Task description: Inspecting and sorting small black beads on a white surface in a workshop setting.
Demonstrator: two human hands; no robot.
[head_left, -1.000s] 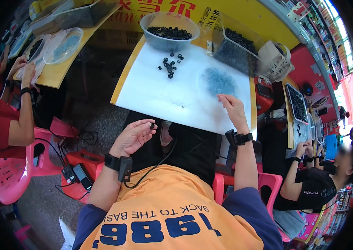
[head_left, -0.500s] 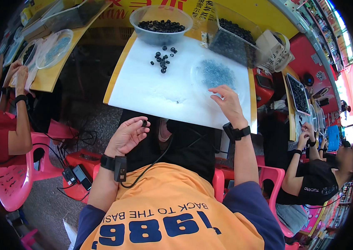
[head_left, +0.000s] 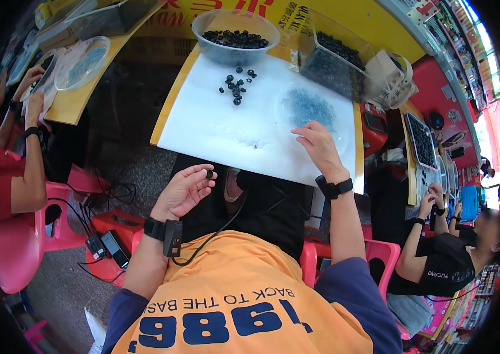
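Observation:
My left hand [head_left: 186, 192] is held palm up below the table's near edge. Its thumb and fingertips pinch a small black round part [head_left: 210, 174]. Over the near left rim of a clear round plate [head_left: 284, 137] hovers my right hand [head_left: 319, 147], its thumb and index finger curled close together. Anything between those fingertips is too small to make out. Many tiny pale blue pieces [head_left: 312, 109] lie heaped in the plate. Left of the plate, a loose group of black round parts [head_left: 236, 90] sits on the white table covering [head_left: 203, 118].
At the back stand a clear bowl [head_left: 235, 53] and a clear rectangular bin [head_left: 332, 74], both holding black parts. A white bag [head_left: 388, 82] stands right of the bin. Co-workers sit at tables on the left [head_left: 26, 159] and right [head_left: 444, 253]. A cable crosses my lap.
The view has shifted slightly. My left hand still holds the black part, and my right thumb and index finger look a little closer together by the plate's rim.

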